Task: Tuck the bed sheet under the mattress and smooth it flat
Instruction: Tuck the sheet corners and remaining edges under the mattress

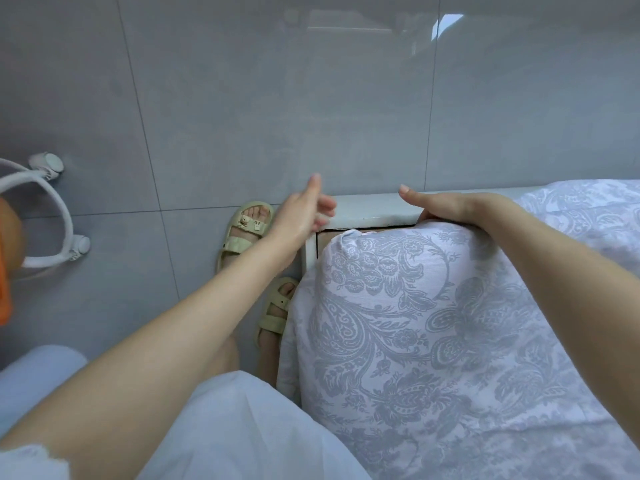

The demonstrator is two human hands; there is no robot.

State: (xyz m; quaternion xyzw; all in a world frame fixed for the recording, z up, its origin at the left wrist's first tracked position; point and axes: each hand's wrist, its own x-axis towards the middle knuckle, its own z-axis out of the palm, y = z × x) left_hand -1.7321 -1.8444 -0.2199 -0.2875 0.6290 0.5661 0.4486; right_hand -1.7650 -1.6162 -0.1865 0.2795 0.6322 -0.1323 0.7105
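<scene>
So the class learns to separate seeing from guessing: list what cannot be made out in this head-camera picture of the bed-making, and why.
All in the head view:
- Left hand: fingertips smeared by motion blur.
- Right hand: fingertips hidden behind the bed sheet corner they curl over.
- Sheet's underside tuck: covered by that raised corner.
- Wheeled base: cut off by the left edge.
- Orange object: mostly out of frame, unidentifiable.

What I can't make out around the bed frame [367, 206]

The right hand [446, 206] shows 1 thumb; its fingers drop behind the bed sheet [415, 341] at the frame's far rail, so I cannot read its grip. The left hand [298, 220], over the frame's left corner, is motion-blurred. 1 sandal [277, 315] is half hidden beside the frame; far left, an orange thing [4, 271] is cut off.
</scene>
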